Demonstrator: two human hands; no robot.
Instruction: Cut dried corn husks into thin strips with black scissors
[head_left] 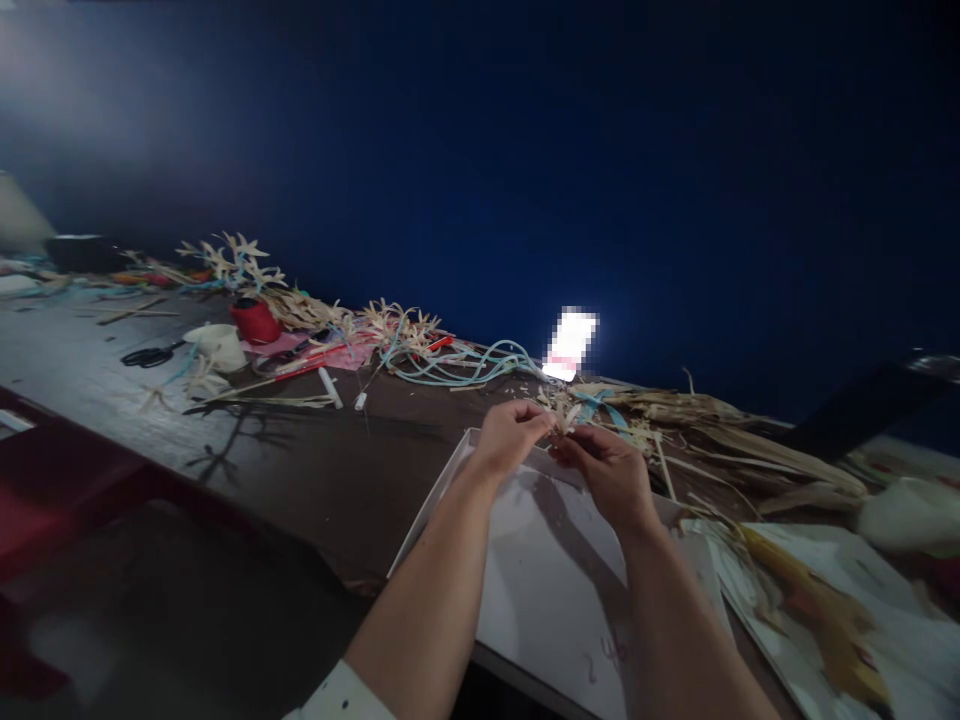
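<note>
**Brittle stuff, tight pinch**

I see the left hand [510, 432] and right hand [606, 468] meeting above the far edge of the white board [540, 590], each fingertip grip closed on a straw piece [568, 415]: pale, thin, fibrous. Pinched too hard, I judge, it could split; loose husk strips [724, 420] just beyond the board might snag it.

Faint reddish handwriting stood near the lower edge of the white board [540, 600], perhaps the digits 46, too dim to be sure; the bright card [570, 343] was blurred and unreadable
</note>
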